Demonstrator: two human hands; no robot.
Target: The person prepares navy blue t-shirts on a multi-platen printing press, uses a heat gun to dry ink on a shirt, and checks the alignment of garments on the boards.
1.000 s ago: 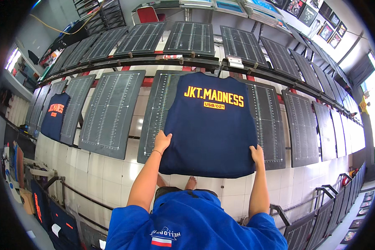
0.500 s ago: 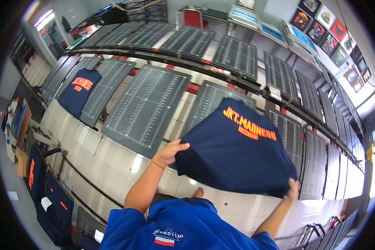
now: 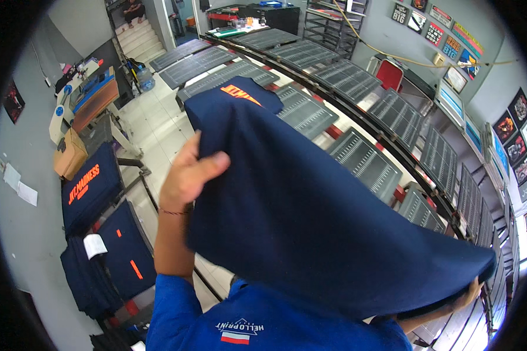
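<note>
A large navy shirt [image 3: 310,222] is stretched between my two hands across the middle of the view. My left hand [image 3: 187,172] grips its left edge, thumb on top. At the lower right, my right hand [image 3: 469,295] holds the opposite end, its fingers partly hidden by the cloth. Beyond the far edge shows navy cloth with orange lettering [image 3: 240,93], partly covered; it looks like a second shirt lying on a board, though the border between the two is hard to make out.
Two rows of dark ruled printing boards [image 3: 366,164] curve away to the right along a metal rail. At left, navy printed shirts [image 3: 91,187] lie on a rack beside a cardboard box [image 3: 70,153]. A person [image 3: 133,11] sits on the stairs [image 3: 140,44] at the back.
My view has swung left, bringing the side rack and stairs into sight. The held shirt has come up closer to me, and my left hand is raised with its edge.
</note>
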